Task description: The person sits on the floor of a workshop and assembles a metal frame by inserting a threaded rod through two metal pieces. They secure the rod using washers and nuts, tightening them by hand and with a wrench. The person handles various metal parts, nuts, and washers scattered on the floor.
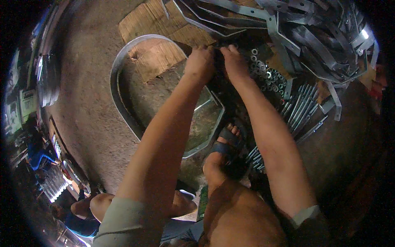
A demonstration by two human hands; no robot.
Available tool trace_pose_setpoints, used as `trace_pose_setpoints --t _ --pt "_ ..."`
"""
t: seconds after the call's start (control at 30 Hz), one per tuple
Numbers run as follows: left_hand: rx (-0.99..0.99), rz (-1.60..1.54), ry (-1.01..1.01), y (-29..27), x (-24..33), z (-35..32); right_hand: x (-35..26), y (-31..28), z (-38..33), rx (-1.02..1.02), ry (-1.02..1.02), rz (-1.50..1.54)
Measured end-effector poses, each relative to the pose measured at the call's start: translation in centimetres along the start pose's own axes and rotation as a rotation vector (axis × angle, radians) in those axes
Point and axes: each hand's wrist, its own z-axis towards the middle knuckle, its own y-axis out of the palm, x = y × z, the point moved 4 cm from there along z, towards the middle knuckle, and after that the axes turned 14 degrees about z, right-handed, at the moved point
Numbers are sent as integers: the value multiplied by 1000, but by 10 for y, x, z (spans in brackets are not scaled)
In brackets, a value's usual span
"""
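Note:
My left hand [200,62] is closed, its knuckles turned up, at the upper right of a large bent metal band [113,80]. The band is a flat grey strip, rounded at the far end and angled at the near end; part of it passes behind my left arm. Close by on the right, my right hand [235,64] is also closed, fingers curled downward. The narrow gap between the hands is dark, and whatever the fingers grip is hidden. Beside my right hand lies a heap of washers and nuts [269,78].
Bent flat metal brackets [312,37] pile up at the far right. Long threaded bolts [302,105] lie right of my right forearm. Cardboard [150,18] covers floor at the far side. My sandalled foot [228,138] stands between my arms. Another person [78,218] sits at lower left.

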Motion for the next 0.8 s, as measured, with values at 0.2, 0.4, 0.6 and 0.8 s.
trace_pose_setpoints --t 0.2,0.4,0.6,0.8 --pt "-64 -55 -84 9 -14 -3 7 -28 -61 309 284 584" --pt "305 -246 -15 -18 -17 -29 -1 -19 -139 183 523 788" --pt "335 -536 -306 -13 -16 -170 4 6 -147 -7 570 837" --pt "227 -241 -297 35 -25 -221 -1 4 -133 -64 608 946"
